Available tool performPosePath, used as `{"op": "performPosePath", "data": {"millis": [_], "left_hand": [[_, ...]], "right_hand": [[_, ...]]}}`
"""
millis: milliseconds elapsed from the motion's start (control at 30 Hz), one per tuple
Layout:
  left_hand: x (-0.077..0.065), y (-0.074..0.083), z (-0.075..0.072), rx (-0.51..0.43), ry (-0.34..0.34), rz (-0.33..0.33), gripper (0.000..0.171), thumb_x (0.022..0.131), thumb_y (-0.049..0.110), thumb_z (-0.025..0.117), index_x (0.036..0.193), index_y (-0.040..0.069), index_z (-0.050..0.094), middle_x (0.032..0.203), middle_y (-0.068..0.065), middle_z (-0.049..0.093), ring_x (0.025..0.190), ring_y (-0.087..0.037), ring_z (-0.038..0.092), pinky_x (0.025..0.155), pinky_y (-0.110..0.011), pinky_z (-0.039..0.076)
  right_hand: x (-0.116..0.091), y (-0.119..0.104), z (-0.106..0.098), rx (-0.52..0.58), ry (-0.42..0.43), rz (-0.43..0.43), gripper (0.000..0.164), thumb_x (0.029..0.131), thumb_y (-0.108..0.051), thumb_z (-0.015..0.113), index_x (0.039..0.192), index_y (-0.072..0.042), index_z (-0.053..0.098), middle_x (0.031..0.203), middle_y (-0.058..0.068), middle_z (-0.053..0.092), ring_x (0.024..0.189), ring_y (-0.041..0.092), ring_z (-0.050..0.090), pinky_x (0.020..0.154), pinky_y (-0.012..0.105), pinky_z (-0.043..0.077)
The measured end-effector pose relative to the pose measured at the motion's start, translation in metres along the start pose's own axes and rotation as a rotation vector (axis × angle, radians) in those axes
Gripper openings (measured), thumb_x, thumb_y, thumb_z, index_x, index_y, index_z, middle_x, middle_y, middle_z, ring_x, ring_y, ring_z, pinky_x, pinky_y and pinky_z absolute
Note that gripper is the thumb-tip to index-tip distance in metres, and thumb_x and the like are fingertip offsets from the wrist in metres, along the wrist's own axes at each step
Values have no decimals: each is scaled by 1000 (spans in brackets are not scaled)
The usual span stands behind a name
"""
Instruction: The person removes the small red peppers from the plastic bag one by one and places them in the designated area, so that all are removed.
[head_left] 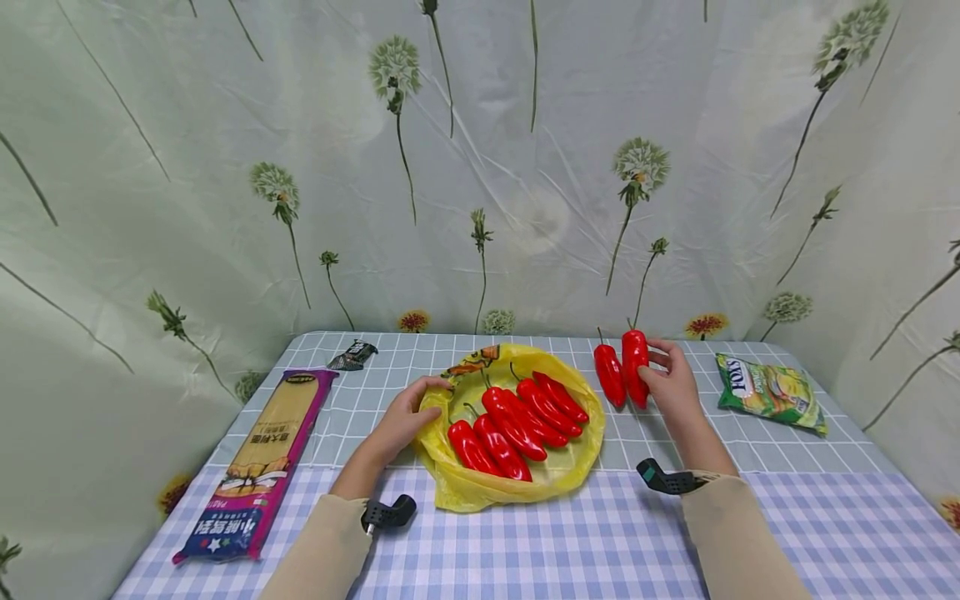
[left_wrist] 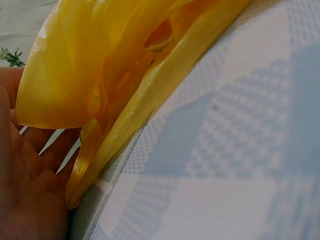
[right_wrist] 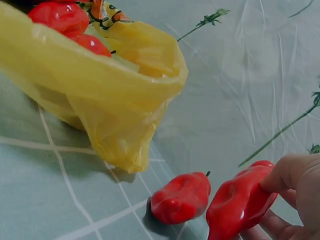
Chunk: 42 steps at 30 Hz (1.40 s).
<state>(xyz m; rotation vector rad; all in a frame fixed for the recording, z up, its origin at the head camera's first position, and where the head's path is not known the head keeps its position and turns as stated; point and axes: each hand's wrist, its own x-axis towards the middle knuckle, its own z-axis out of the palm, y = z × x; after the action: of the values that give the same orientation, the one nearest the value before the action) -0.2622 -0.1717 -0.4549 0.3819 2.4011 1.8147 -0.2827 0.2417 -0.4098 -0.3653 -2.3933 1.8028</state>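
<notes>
A yellow plastic bag (head_left: 517, 496) lies with its mouth spread wide, several long red peppers (head_left: 517, 425) side by side inside it. At its left rim, my left hand (head_left: 405, 417) holds the bag's edge; in the left wrist view the yellow film (left_wrist: 60, 90) covers part of the fingers. To the right of the bag, my right hand (head_left: 670, 379) grips a red pepper (head_left: 634, 358) between thumb and fingers, stem upward. Just left of that one is another loose red pepper (head_left: 609, 375), which in the right wrist view rests on the cloth.
A long pasta packet (head_left: 258, 467) lies at the left, with a small black wrapper (head_left: 352, 356) behind it. On the right is a green Fox's candy bag (head_left: 772, 392). A floral curtain (head_left: 525, 167) hangs behind the table, which has a checked cloth (head_left: 525, 550).
</notes>
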Motion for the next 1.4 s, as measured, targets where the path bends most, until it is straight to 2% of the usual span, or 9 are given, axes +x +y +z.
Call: {"op": "performPosePath", "data": {"millis": [200, 400, 467, 600, 667, 833, 1000, 1167, 1400], "left_hand": [[0, -1, 0, 2, -2, 6, 42, 93, 2, 53, 133, 11, 56, 149, -12, 49, 130, -29, 49, 100, -27, 50], [0, -2, 0, 0, -11, 5, 42, 93, 3, 53, 134, 11, 55, 149, -12, 48, 129, -28, 49, 100, -27, 50], [0, -3, 0, 1, -12, 5, 42, 93, 3, 53, 134, 11, 55, 149, -12, 48, 129, -29, 49, 100, -27, 50], [0, -2, 0, 0, -11, -4, 42, 93, 3, 53, 134, 12, 55, 149, -11, 48, 129, -29, 49, 102, -31, 50], [0, -1, 1, 3, -8, -9, 43, 93, 3, 54, 134, 12, 55, 150, -11, 48, 129, -29, 49, 105, -35, 50], [1, -1, 1, 15, 1, -18, 43, 92, 3, 54, 134, 13, 56, 150, -10, 48, 130, -29, 49, 108, -43, 48], [2, -3, 0, 26, 4, -10, 43, 92, 3, 54, 134, 13, 56, 149, -10, 49, 130, -28, 49, 106, -37, 49], [1, -3, 0, 20, 0, -4, 43, 93, 2, 54, 134, 12, 56, 149, -11, 49, 129, -28, 49, 102, -31, 50], [2, -3, 1, 31, 7, -10, 43, 92, 3, 56, 134, 14, 57, 148, -10, 50, 130, -28, 49, 108, -42, 49]], "right_hand": [[1, 7, -1, 4, 15, 16, 65, 98, -12, 54, 157, -22, 27, 160, 15, 33, 139, 36, 42, 110, 49, 46], [5, 14, -3, -46, 36, 24, 55, 98, -12, 53, 151, -20, 40, 158, 15, 38, 135, 36, 44, 96, 30, 54], [7, 17, -3, -66, 37, 27, 51, 99, -12, 52, 149, -18, 43, 156, 16, 39, 135, 37, 44, 97, 32, 54], [10, 22, -4, -104, 17, 28, 51, 99, -11, 51, 150, -16, 45, 157, 20, 39, 136, 40, 43, 108, 47, 48], [12, 26, -4, -120, 5, 19, 52, 98, -9, 50, 150, -15, 45, 157, 22, 38, 137, 42, 43, 110, 50, 46], [14, 31, -4, -160, -20, -2, 55, 97, -8, 49, 151, -14, 44, 156, 23, 39, 137, 43, 44, 105, 46, 50], [14, 31, -2, -162, -35, 3, 55, 98, -7, 48, 152, -14, 42, 157, 22, 38, 139, 43, 42, 110, 51, 45], [14, 32, -2, -166, -37, 18, 54, 99, -9, 49, 153, -14, 41, 157, 22, 37, 141, 43, 40, 112, 52, 43], [12, 33, -3, -207, -15, 24, 53, 101, -13, 50, 153, -14, 40, 155, 22, 41, 140, 41, 39, 112, 50, 43]]}}
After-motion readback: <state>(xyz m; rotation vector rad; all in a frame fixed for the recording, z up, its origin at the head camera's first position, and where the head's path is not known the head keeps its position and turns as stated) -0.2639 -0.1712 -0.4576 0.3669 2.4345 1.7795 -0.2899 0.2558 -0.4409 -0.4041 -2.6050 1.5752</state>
